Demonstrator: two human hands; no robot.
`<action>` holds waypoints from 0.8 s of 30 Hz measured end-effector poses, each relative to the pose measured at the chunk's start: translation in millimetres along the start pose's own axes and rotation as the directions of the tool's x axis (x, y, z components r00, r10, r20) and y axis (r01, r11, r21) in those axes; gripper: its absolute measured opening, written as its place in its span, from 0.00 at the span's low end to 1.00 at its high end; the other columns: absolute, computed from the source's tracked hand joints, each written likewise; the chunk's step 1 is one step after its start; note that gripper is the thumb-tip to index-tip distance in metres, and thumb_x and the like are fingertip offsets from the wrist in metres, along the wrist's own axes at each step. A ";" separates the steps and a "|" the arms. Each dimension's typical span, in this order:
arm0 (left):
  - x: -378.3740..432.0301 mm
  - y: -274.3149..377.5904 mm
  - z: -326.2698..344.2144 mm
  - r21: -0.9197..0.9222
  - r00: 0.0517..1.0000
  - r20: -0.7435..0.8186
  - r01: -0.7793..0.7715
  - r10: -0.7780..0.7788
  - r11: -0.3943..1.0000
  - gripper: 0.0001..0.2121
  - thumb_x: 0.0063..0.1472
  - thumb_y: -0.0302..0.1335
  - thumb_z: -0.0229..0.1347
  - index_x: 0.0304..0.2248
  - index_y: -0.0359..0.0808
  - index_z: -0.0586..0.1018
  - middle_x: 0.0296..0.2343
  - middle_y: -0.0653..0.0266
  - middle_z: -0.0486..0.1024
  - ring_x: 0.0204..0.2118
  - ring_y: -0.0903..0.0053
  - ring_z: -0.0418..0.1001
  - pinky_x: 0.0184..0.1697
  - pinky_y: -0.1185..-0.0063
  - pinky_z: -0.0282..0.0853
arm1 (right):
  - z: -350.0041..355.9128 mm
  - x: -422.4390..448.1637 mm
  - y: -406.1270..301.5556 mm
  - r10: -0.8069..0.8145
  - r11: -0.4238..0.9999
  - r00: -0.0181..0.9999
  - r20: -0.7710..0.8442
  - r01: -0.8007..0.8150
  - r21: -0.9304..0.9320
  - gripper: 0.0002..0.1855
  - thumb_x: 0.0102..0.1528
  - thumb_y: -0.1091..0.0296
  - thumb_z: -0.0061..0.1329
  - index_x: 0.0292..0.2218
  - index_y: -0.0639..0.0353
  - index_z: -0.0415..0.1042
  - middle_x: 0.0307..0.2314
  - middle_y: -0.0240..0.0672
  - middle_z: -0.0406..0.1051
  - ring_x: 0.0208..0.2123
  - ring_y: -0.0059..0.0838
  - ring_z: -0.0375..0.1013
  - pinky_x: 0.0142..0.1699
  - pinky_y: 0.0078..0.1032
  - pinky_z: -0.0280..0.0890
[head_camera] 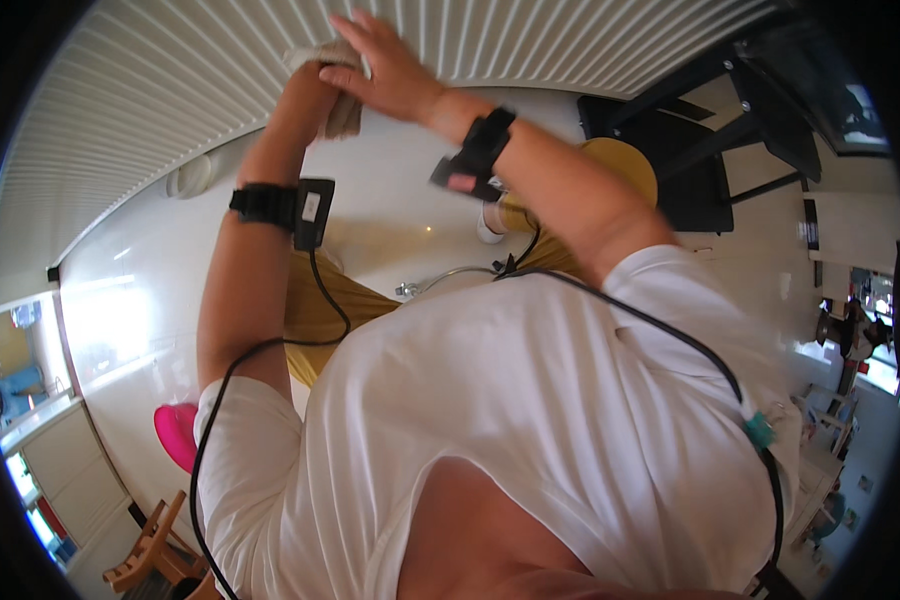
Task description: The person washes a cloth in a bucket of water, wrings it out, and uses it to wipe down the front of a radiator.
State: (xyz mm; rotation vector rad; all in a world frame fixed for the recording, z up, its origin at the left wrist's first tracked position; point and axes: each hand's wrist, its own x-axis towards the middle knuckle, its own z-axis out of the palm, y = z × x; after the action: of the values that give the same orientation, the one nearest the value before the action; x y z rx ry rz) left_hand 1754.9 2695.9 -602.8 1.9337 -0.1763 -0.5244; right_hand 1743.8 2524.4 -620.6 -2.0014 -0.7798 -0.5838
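My left hand (319, 90) is gripping a beige cloth (343, 118), which hangs below the fingers and bunches up above them. Behind the cloth rises a large white ribbed panel (195, 105). My right hand (390, 71) has its fingers spread in front of the panel, its thumb overlapping the cloth and the left hand in view; whether it touches them I cannot tell. Each forearm wears a black strap with a small black device, the left one (315, 214) and the right one (469, 172), and both have black cables.
A black chair-like frame (690, 165) stands at the right near a dark screen (825, 97). A round whitish object (189, 177) sits by the panel's lower edge. To the left are a pink object (176, 435), a wooden chair (157, 551) and white cabinets (67, 457). The pale floor (390, 180) is glossy.
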 end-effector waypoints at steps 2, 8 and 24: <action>-3.8 -20.7 27.5 0.148 0.960 -0.231 -0.126 0.158 0.981 0.13 0.62 0.30 0.49 0.40 0.28 0.74 0.36 0.49 0.78 0.36 0.65 0.78 0.34 0.71 0.73 | 27.2 -34.9 5.1 0.315 0.904 0.948 0.044 -0.314 0.289 0.42 0.60 0.42 0.45 0.63 0.61 0.49 0.59 0.54 0.53 0.61 0.47 0.54 0.64 0.32 0.50; -6.2 -32.2 63.1 0.298 0.999 -0.020 -0.039 0.047 0.954 0.18 0.60 0.32 0.52 0.48 0.32 0.74 0.41 0.56 0.77 0.44 0.69 0.74 0.45 0.73 0.69 | 24.2 -91.6 20.2 0.587 0.080 0.646 0.488 -0.646 0.759 0.25 0.64 0.55 0.40 0.56 0.62 0.62 0.48 0.40 0.68 0.50 0.35 0.68 0.52 0.33 0.65; 27.4 21.5 71.2 0.239 0.977 0.090 0.168 -0.194 0.956 0.22 0.63 0.40 0.50 0.53 0.39 0.73 0.48 0.64 0.72 0.49 0.71 0.69 0.52 0.74 0.64 | -62.6 -36.0 206.4 0.889 0.244 0.454 -0.051 -0.568 -0.786 0.20 0.47 0.58 0.55 0.40 0.58 0.78 0.39 0.43 0.76 0.43 0.41 0.75 0.44 0.39 0.68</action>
State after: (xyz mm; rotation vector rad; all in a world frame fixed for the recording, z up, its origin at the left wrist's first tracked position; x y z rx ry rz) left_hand 1750.7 2617.6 -614.5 2.1600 -0.1365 -0.7644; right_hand 1860.0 2374.8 -729.7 -2.9546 0.4372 0.2405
